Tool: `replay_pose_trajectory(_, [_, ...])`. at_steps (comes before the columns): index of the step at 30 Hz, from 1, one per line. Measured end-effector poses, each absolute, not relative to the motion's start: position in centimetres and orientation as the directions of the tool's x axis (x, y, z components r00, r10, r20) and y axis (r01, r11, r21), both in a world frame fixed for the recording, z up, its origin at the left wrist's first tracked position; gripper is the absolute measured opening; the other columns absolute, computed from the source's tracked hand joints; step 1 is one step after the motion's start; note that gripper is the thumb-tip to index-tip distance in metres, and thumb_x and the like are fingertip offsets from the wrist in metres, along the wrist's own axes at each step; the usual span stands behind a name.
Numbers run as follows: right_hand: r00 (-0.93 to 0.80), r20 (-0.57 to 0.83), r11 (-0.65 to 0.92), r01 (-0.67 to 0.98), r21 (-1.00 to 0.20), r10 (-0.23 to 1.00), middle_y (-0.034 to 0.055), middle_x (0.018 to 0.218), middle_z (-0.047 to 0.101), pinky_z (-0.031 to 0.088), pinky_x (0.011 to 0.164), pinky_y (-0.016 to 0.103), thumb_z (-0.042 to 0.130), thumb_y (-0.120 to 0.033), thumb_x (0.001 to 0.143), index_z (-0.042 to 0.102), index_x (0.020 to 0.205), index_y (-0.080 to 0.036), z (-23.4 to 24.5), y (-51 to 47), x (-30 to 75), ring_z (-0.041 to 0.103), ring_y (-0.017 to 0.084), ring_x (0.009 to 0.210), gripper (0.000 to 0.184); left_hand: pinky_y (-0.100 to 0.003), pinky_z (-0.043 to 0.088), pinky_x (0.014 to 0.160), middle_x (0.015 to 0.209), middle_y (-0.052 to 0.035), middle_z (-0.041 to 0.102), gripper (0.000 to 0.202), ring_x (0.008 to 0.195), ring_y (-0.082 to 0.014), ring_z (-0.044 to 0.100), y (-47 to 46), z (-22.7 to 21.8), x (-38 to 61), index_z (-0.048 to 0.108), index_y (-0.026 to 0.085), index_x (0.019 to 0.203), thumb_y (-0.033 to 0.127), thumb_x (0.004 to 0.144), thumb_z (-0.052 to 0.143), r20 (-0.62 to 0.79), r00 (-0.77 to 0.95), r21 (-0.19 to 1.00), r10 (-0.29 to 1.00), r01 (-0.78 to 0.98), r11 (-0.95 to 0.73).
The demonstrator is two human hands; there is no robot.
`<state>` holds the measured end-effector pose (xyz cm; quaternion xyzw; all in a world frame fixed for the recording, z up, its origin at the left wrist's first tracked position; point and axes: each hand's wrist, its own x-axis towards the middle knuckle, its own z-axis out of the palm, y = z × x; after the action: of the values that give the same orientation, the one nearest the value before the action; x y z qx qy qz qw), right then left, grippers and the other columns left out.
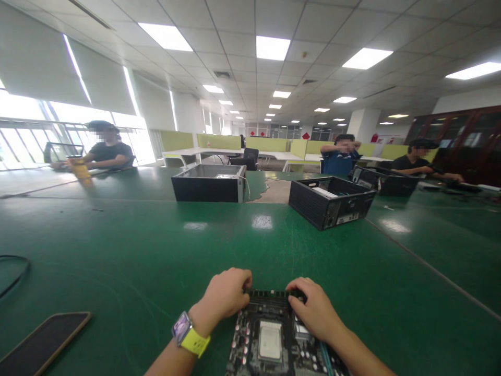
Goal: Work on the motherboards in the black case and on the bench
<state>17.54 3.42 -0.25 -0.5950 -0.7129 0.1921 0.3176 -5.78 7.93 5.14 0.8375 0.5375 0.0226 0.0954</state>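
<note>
A dark motherboard [254, 328] lies on the green table in front of me, cut off by the bottom edge, with a square silver processor [270, 340] near its middle. Along its far edge runs a green RAM stick [273, 293] with dark chips. My left hand [227, 293], a yellow-banded watch on its wrist, pinches the stick's left end. At the opposite end, my right hand [313, 308] is closed with thumb and index finger on the stick. Whether the stick is fully seated in its slot, I cannot tell.
Two open black computer cases, one [207, 189] ahead and another [331, 203] to the right, stand on the green table [136, 235]. A dark flat tablet-like object [47, 342] and a black cable [23, 269] lie at left. Several people sit across the table.
</note>
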Motion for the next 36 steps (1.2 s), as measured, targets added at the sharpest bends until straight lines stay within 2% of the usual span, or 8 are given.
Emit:
replay_pose_trajectory(11, [-0.088,0.231,0.223,0.718,-0.659,0.969,0.0003,0.081,0.063,0.037,0.077,0.028,0.050,-0.018,0.074,0.062,0.076,-0.022,-0.3,3.5,17.5,0.054,0.017,0.084,0.013,-0.031,0.042,0.066,0.089,-0.0026,0.068,0.019,0.082,-0.0224,0.061,7.8,5.9,-5.7,0.063,0.026,0.078,0.020,0.065,0.049,-0.101,0.402,0.177,0.910,0.907,-0.381])
replay_pose_trajectory(20, [-0.094,0.243,0.235,0.718,-0.655,0.966,0.0002,0.078,0.063,0.037,0.076,0.028,0.050,-0.018,0.073,0.061,0.074,-0.021,-0.6,3.7,17.7,0.054,0.017,0.083,0.011,-0.029,0.045,0.072,0.098,-0.0010,0.069,0.031,0.089,-0.0206,0.062,8.5,7.0,-8.1,0.067,0.028,0.092,0.023,0.065,0.054,-0.103,0.425,0.244,0.899,0.887,-0.391])
replay_pose_trajectory(25, [-0.089,0.241,0.230,0.715,-0.660,0.967,0.0007,0.078,0.063,0.037,0.076,0.028,0.050,-0.019,0.073,0.061,0.073,-0.021,-0.4,3.6,17.6,0.054,0.017,0.083,0.011,-0.028,0.045,0.068,0.094,-0.0006,0.070,0.025,0.086,-0.0202,0.062,8.4,7.0,-7.6,0.070,0.029,0.089,0.030,0.069,0.054,-0.099,0.474,0.261,0.875,0.861,-0.437])
replay_pose_trajectory(31, [-0.069,0.229,0.206,0.727,-0.654,0.971,0.0011,0.078,0.062,0.037,0.074,0.027,0.049,-0.018,0.073,0.060,0.073,-0.021,-0.3,3.5,17.5,0.054,0.017,0.081,0.011,-0.029,0.045,0.069,0.090,0.0012,0.071,0.024,0.083,-0.0192,0.063,8.3,5.9,-6.7,0.071,0.030,0.084,0.025,0.071,0.051,-0.075,0.514,0.269,0.855,0.836,-0.479])
replay_pose_trajectory(36, [-0.072,0.240,0.216,0.725,-0.654,0.968,0.0008,0.078,0.062,0.037,0.075,0.027,0.050,-0.018,0.073,0.061,0.074,-0.020,-0.3,3.6,17.6,0.054,0.017,0.082,0.011,-0.027,0.045,0.067,0.092,-0.0006,0.072,0.026,0.082,-0.0187,0.063,8.4,6.1,-6.8,0.072,0.029,0.085,0.026,0.073,0.049,-0.090,0.504,0.274,0.859,0.842,-0.465])
